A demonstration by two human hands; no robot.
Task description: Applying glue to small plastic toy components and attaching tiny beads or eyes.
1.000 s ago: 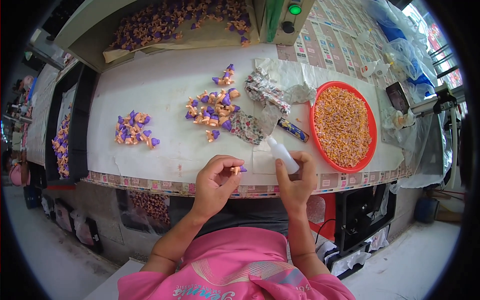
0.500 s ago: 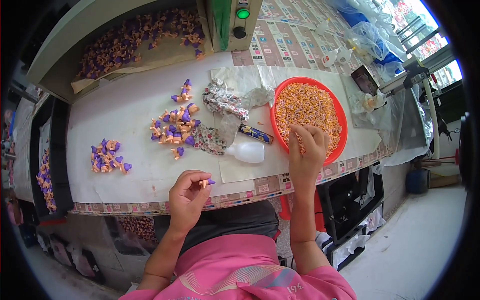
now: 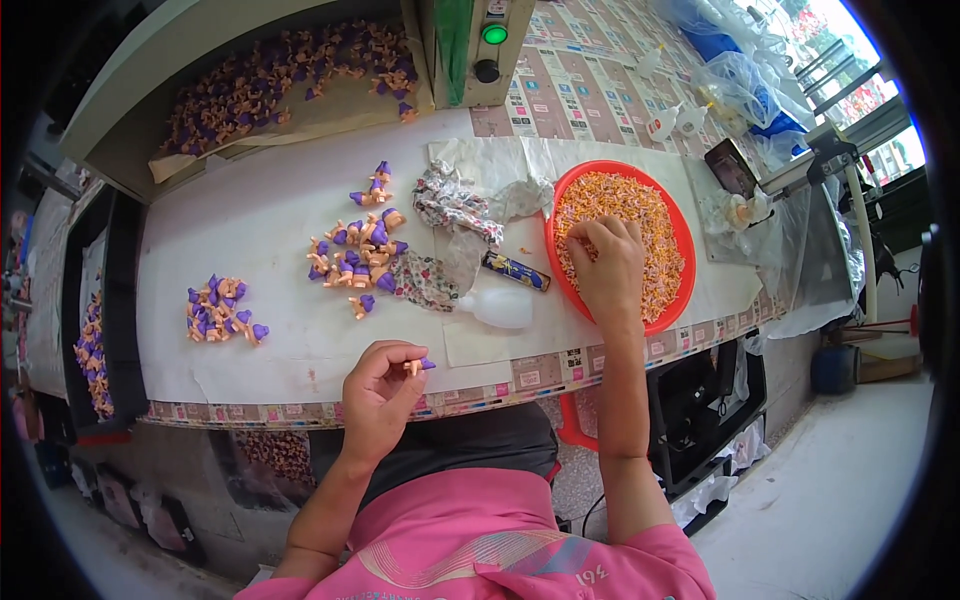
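At the papered table [image 3: 270, 355] above pale floor [image 3: 800, 490], the left hand [image 3: 378, 400] pinches a figure [image 3: 413, 367] near the edge while the right hand [image 3: 610, 270] curls over a red basin [image 3: 689, 245], grip unclear from here.

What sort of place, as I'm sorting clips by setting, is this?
Probably a toy assembly workshop: small purple and peach figures grouped on a worktable, and a red tray full of tiny pieces.

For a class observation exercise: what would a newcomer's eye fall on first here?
Probably the red bowl of tiny orange-yellow pieces, right of centre, with the right hand over it. Next, the purple-topped figures clustered left of centre; the left hand pinches a similar figure below them.
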